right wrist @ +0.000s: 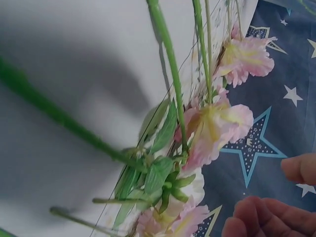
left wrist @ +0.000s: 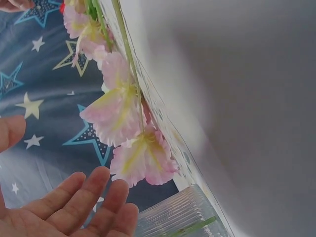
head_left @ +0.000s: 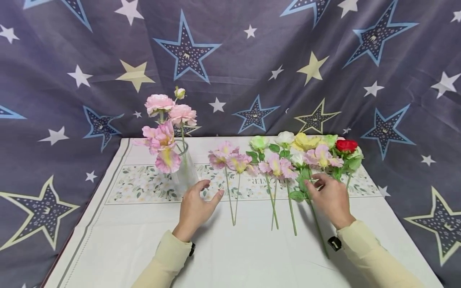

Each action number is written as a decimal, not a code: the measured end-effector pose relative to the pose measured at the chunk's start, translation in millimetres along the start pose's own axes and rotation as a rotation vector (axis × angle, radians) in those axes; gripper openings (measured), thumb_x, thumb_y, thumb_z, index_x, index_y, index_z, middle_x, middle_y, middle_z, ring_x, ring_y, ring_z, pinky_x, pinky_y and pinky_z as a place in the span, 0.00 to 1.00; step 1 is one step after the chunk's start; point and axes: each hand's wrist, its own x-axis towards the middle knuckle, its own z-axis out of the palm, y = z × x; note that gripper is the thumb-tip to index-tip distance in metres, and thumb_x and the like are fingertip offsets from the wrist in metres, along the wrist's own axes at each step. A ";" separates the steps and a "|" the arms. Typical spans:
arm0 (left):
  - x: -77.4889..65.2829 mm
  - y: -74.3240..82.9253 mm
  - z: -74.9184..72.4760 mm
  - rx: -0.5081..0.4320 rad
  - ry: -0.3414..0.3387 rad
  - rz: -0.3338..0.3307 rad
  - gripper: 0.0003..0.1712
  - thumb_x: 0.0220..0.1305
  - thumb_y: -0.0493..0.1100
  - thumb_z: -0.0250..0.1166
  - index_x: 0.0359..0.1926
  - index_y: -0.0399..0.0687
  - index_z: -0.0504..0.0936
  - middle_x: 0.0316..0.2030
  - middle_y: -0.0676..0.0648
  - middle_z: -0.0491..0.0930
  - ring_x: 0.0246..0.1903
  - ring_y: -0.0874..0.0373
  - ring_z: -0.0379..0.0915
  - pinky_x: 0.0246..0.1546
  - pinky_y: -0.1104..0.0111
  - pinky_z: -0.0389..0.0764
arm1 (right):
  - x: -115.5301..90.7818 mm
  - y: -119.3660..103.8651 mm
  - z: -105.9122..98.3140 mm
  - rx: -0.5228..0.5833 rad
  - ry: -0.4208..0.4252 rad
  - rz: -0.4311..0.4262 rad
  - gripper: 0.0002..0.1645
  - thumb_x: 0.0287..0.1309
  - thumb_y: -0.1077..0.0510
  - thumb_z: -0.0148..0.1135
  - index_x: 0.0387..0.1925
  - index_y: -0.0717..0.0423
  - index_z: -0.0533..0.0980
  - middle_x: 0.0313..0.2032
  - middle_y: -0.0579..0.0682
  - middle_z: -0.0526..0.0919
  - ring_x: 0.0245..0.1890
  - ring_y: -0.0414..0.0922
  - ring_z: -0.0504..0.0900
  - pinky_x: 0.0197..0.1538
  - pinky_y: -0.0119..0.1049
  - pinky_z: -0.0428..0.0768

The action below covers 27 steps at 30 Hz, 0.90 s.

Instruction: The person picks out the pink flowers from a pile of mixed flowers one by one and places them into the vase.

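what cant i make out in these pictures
- Head: red flower, its stem hidden by neighbouring blooms.
- Head: black wrist device, markings too small to read.
- Left wrist: clear vase, partly cut off by the bottom edge.
- Right wrist: right hand, mostly cut off by the right and bottom edges.

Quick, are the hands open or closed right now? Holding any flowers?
Left hand: open, holding nothing, near the glass vase.
Right hand: open, holding nothing, near a pink flower.
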 end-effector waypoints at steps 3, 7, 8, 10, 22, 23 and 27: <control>-0.7 0.8 -0.4 0.003 -0.006 -0.002 0.31 0.59 0.58 0.76 0.56 0.43 0.84 0.48 0.41 0.86 0.49 0.42 0.81 0.50 0.48 0.78 | 2.2 4.0 -3.5 -0.018 -0.003 0.000 0.17 0.61 0.52 0.73 0.42 0.62 0.85 0.24 0.53 0.86 0.16 0.42 0.78 0.22 0.44 0.76; -0.9 2.1 -1.9 0.002 -0.002 0.002 0.31 0.59 0.57 0.76 0.56 0.42 0.84 0.48 0.41 0.86 0.49 0.42 0.81 0.50 0.48 0.78 | 6.6 12.2 -6.3 -0.054 -0.032 0.021 0.18 0.61 0.52 0.72 0.42 0.65 0.85 0.25 0.55 0.86 0.13 0.41 0.74 0.20 0.41 0.72; -0.9 2.4 -2.3 0.002 0.000 0.004 0.31 0.59 0.57 0.76 0.56 0.42 0.84 0.48 0.41 0.86 0.49 0.42 0.81 0.51 0.48 0.78 | 8.0 14.5 -6.6 -0.064 -0.043 0.032 0.19 0.61 0.52 0.72 0.42 0.65 0.84 0.25 0.55 0.85 0.13 0.41 0.74 0.19 0.41 0.72; -0.8 2.7 -3.4 0.003 0.003 0.005 0.31 0.59 0.57 0.76 0.56 0.42 0.84 0.48 0.41 0.86 0.49 0.41 0.81 0.51 0.48 0.78 | 11.1 19.1 -7.3 -0.085 -0.062 0.049 0.20 0.62 0.51 0.71 0.43 0.66 0.84 0.24 0.55 0.85 0.14 0.42 0.75 0.19 0.41 0.71; -1.0 1.9 -4.7 0.011 0.000 0.012 0.31 0.59 0.57 0.76 0.55 0.41 0.84 0.48 0.40 0.86 0.49 0.41 0.81 0.50 0.47 0.78 | 23.9 43.5 -12.0 -0.178 -0.158 0.112 0.20 0.61 0.50 0.69 0.39 0.67 0.84 0.32 0.67 0.87 0.24 0.61 0.83 0.23 0.54 0.76; -1.2 1.7 -4.6 0.010 0.002 0.014 0.31 0.59 0.57 0.76 0.55 0.41 0.84 0.48 0.40 0.86 0.49 0.41 0.81 0.50 0.47 0.78 | 24.5 45.6 -11.8 -0.187 -0.165 0.117 0.20 0.61 0.50 0.69 0.39 0.67 0.84 0.33 0.69 0.86 0.25 0.63 0.83 0.24 0.55 0.77; -2.4 1.2 -4.3 0.014 0.008 0.018 0.31 0.59 0.57 0.76 0.54 0.41 0.84 0.47 0.40 0.86 0.48 0.41 0.82 0.50 0.47 0.79 | 25.9 51.1 -10.6 -0.214 -0.207 0.139 0.21 0.61 0.50 0.69 0.41 0.68 0.84 0.36 0.71 0.86 0.28 0.66 0.83 0.26 0.57 0.78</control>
